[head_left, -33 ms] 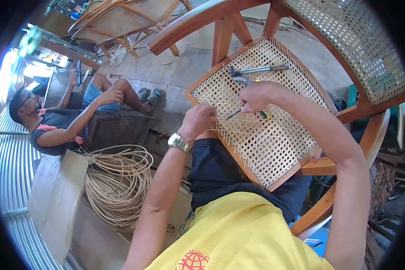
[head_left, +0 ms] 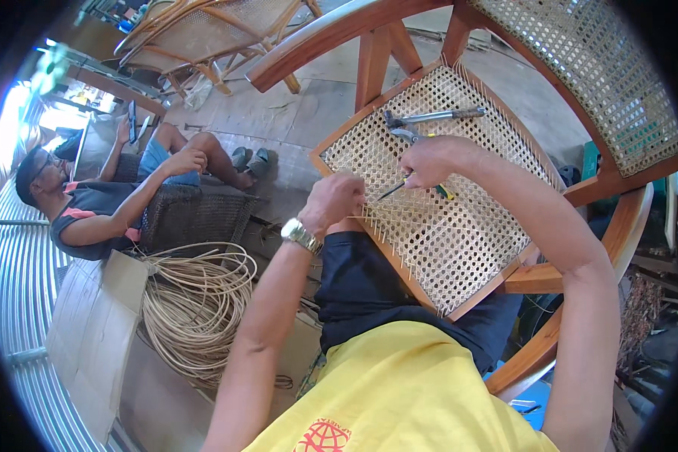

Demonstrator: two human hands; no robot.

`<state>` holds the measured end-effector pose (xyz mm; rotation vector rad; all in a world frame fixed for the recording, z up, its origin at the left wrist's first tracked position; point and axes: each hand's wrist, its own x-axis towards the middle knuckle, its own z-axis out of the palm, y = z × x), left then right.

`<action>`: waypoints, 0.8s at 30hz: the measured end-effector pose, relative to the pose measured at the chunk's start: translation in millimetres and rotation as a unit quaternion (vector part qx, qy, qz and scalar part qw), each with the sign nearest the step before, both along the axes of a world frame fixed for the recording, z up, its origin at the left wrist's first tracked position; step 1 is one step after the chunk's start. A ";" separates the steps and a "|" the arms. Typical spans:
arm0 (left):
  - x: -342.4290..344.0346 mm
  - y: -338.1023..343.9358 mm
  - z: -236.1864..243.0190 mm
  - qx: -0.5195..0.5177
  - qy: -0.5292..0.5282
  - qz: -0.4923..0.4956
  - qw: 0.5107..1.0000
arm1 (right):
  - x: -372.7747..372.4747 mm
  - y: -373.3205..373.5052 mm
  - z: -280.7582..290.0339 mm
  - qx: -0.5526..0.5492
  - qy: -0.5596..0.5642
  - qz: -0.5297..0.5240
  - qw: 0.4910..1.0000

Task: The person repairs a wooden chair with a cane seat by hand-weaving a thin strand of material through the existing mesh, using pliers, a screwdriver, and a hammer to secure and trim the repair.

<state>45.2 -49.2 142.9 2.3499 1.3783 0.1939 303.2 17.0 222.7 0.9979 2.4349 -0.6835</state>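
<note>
A worker in a yellow shirt [head_left: 399, 392] sits with a woven cane seat [head_left: 459, 241] across the lap; read it as a dial, twelve pointing away from the body. The right hand [head_left: 428, 163] is closed on a dark pointed tool [head_left: 390, 191] over the weave, its tip aimed toward the frame's nine-o'clock edge. There the left hand [head_left: 337, 200] is curled narrow; from where I stand, I cannot tell whether it grips a strand. A hammer-like tool [head_left: 437, 117] lies on the cane at twelve, with a grey metal tool [head_left: 405, 135] just beside it. Loose cane ends [head_left: 505, 111] bristle along the edge from one to three. The curved backrest [head_left: 580, 71] closes off two o'clock; open floor [head_left: 301, 113] spreads at ten, a cane coil [head_left: 196, 316] crowds eight, and a seated co-worker [head_left: 98, 218] fills nine.
</note>
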 end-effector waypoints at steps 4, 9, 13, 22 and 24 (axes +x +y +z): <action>0.3 1.0 -4.6 -0.014 0.002 -0.034 0.999 | 6.1 3.8 -2.3 -0.010 -0.011 -0.013 1.000; -4.7 -1.6 -11.2 -0.018 -0.041 -0.001 0.999 | 0.8 3.2 3.2 0.000 -0.020 0.002 1.000; -1.5 -0.1 -6.6 -0.043 -0.019 0.099 0.994 | 4.5 12.4 -5.1 -0.014 0.043 -0.022 0.999; -34.6 -23.4 -74.9 0.024 -0.211 0.476 0.853 | -17.5 -1.1 -28.3 -0.097 0.368 -0.229 0.896; -36.2 -7.9 -64.3 -0.033 -0.175 0.473 0.863 | -32.7 -18.6 -24.0 -0.096 0.349 -0.247 0.899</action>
